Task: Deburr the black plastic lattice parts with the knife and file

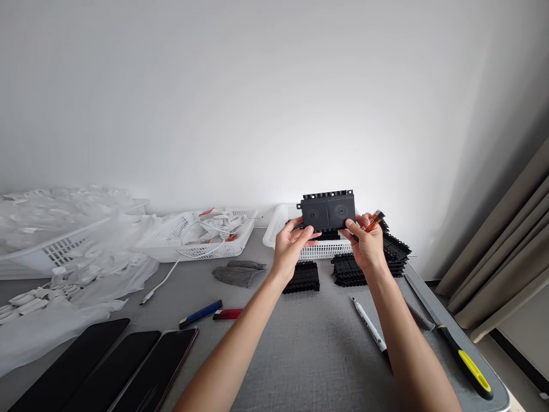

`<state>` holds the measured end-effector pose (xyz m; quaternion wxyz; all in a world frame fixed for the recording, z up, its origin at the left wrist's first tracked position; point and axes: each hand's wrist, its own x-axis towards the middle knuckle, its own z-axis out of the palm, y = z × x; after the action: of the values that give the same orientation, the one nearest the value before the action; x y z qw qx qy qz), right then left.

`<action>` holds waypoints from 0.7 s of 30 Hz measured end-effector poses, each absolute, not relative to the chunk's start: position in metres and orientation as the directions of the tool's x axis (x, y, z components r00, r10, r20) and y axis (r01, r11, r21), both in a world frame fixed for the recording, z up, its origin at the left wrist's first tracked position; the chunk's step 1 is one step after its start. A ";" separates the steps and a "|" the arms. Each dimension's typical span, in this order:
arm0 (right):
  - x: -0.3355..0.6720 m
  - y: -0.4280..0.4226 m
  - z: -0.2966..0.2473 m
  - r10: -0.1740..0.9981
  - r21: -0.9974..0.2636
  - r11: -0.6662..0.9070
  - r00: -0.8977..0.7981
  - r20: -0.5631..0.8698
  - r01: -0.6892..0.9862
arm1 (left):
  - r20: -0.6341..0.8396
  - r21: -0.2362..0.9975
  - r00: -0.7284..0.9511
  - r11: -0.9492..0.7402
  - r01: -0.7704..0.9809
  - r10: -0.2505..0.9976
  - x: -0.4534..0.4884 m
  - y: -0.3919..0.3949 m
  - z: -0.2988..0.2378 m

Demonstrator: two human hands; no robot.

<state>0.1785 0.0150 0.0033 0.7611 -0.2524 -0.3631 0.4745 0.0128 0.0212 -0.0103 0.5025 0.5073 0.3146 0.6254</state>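
Observation:
Raised above the table is a black plastic panel point(328, 210) with a row of rounded notches along its top edge and two round marks on its face. My left hand point(291, 243) is closed on its lower left corner, thumb in front. At the lower right corner, my right hand point(364, 237) pinches the same panel. A slim orange object with a dark end point(374, 221) is also tucked in the right hand; its kind is unclear. Behind and below the hands are stacks of similar black panels point(348, 271), and a white basket point(330, 249) holding more black pieces.
White baskets point(238, 247) with cables and bagged white items stand left. Three dark phones point(156, 372), a blue lighter-like stick point(201, 313), a red one point(227, 314) and a grey cloth point(240, 274) lie nearer. Rightward are a white marker point(369, 323) and a yellow-and-black-handled long blade point(467, 363).

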 end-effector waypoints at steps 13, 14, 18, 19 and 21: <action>0.176 0.013 0.005 0.910 -0.734 0.414 0.278 0.308 -0.538 | 0.249 0.885 0.017 -0.221 -0.410 0.968 0.017 0.025 -0.015; 0.176 0.012 0.005 0.911 -0.734 0.409 0.279 0.302 -0.542 | 0.250 0.883 0.016 -0.221 -0.414 0.968 0.017 0.025 -0.015; 0.177 0.012 0.007 0.906 -0.747 0.419 0.292 0.307 -0.516 | 0.256 0.882 0.017 -0.226 -0.412 0.966 0.017 0.025 -0.016; 0.177 0.011 0.007 0.902 -0.754 0.425 0.297 0.312 -0.501 | 0.258 0.884 0.018 -0.228 -0.409 0.966 0.017 0.025 -0.016; 0.178 0.011 0.008 0.896 -0.762 0.438 0.305 0.323 -0.477 | 0.258 0.886 0.022 -0.228 -0.403 0.966 0.017 0.025 -0.017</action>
<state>0.1785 0.0113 0.0081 0.7590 -0.2769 -0.3778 0.4523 0.0165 0.0246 -0.0167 0.5429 0.4651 0.3026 0.6304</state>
